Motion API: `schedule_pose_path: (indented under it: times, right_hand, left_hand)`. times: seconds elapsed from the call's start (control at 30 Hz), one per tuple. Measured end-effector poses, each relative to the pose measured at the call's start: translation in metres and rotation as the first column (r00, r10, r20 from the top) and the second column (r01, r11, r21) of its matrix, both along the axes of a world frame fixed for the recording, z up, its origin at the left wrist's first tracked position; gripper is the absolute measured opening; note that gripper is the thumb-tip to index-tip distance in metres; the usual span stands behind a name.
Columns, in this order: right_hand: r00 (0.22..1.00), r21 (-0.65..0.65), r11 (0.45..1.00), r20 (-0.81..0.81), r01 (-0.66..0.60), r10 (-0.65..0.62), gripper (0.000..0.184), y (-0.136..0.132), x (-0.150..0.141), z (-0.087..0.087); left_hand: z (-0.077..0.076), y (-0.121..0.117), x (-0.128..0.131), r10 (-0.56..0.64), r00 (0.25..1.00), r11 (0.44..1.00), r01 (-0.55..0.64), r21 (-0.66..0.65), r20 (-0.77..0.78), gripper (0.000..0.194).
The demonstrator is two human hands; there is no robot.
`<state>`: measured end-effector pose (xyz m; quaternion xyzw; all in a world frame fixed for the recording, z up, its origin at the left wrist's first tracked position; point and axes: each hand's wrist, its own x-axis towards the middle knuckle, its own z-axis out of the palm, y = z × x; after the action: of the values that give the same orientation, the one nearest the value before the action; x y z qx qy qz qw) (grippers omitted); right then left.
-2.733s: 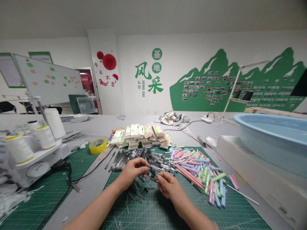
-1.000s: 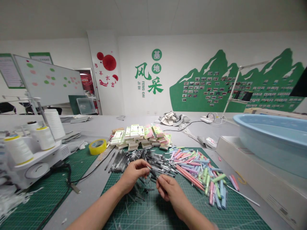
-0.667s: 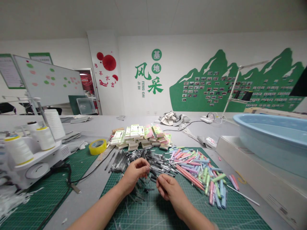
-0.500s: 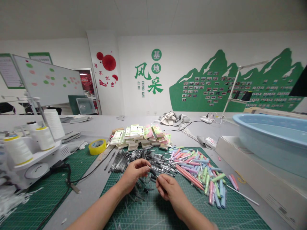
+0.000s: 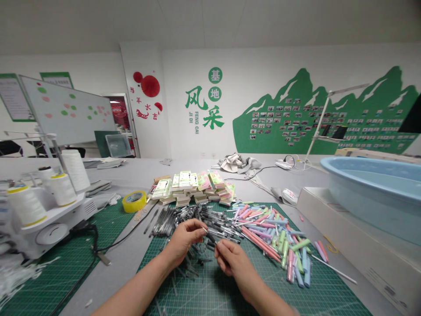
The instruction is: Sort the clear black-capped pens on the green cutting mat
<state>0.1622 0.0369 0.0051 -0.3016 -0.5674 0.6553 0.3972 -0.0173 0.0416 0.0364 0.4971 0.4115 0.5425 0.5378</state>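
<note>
Between my two hands is a dark, slim pen (image 5: 210, 237), tilted down to the right. My left hand (image 5: 187, 237) pinches its upper end, where a thin pale tip shows at the fingertips. The lower end is pinched by the thumb and fingers of my right hand (image 5: 232, 259). Just behind lies a heap of black and clear pens (image 5: 217, 221) on the green cutting mat (image 5: 210, 292). Loose clear pen parts (image 5: 188, 265) lie under my left hand. To the right spreads a pile of pastel tubes and sticks (image 5: 284, 245).
Small printed boxes (image 5: 187, 184) are stacked behind the pens. A yellow tape roll (image 5: 134, 201) lies to the left, near a sewing machine with thread cones (image 5: 62, 188). At right, a blue basin (image 5: 375, 197) rests on a white box (image 5: 355, 245). Cloth scraps (image 5: 237, 162) lie at the back.
Since the oldest frame my right hand has shifted slightly down, and the dark pen shows longer between my hands. Over the last second both hands stay almost still.
</note>
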Motion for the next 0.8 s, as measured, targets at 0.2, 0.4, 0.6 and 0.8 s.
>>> schedule_pose_path:
  times: [0.2, 0.4, 0.6, 0.8]
  right_hand:
    - [0.999, -0.04, 0.999, -0.033, 0.012, -0.013, 0.038, -0.001, -0.001, 0.003]
    - [0.999, -0.058, 0.998, -0.047, 0.001, -0.004, 0.04, -0.006, -0.004, 0.006]
    - [1.0, -0.046, 0.999, -0.027, 0.001, -0.003, 0.044, -0.007, -0.006, 0.009]
    - [0.985, 0.07, 0.99, 0.107, 0.126, -0.133, 0.03, 0.001, -0.004, 0.002]
  left_hand:
    - [0.001, -0.005, 0.004, -0.095, 0.995, 0.995, 0.095, -0.031, 0.021, 0.027]
    - [-0.005, -0.008, 0.016, -0.169, 0.983, 0.985, 0.171, 0.024, -0.075, 0.02]
    - [0.011, 0.004, -0.006, -0.056, 0.995, 0.996, 0.05, 0.071, 0.08, 0.022]
    - [0.004, 0.04, -0.113, 0.503, 0.795, 0.864, -0.473, 0.172, -0.338, 0.035]
